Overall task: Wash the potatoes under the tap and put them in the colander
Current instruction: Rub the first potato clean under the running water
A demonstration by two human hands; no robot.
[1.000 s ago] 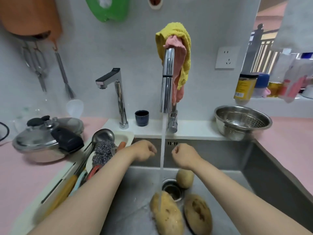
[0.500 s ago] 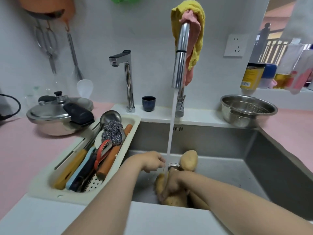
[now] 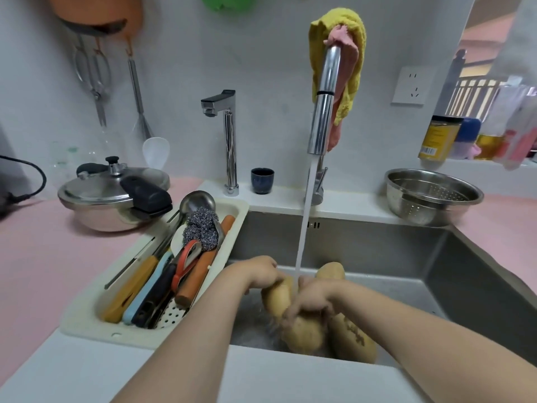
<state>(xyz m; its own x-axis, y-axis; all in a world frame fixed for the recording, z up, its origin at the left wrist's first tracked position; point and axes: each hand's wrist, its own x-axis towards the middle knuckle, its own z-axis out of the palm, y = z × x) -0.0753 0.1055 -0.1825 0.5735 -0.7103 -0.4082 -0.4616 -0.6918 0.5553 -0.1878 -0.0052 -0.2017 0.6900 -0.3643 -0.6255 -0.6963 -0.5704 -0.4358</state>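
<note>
Both hands are low in the sink (image 3: 377, 245) under the tap's (image 3: 324, 106) stream (image 3: 302, 237): left hand (image 3: 258, 271) fingers curl on the top end of a long potato (image 3: 305, 335), right hand (image 3: 312, 301) fingers clamp over its middle, near the front rim. A second potato (image 3: 353, 341) lies just right, a third (image 3: 331, 271) behind. The colander (image 3: 433, 196) sits on the counter at the far right corner, open basin between, and a utensil tray (image 3: 87, 315) crowds the left edge.
</note>
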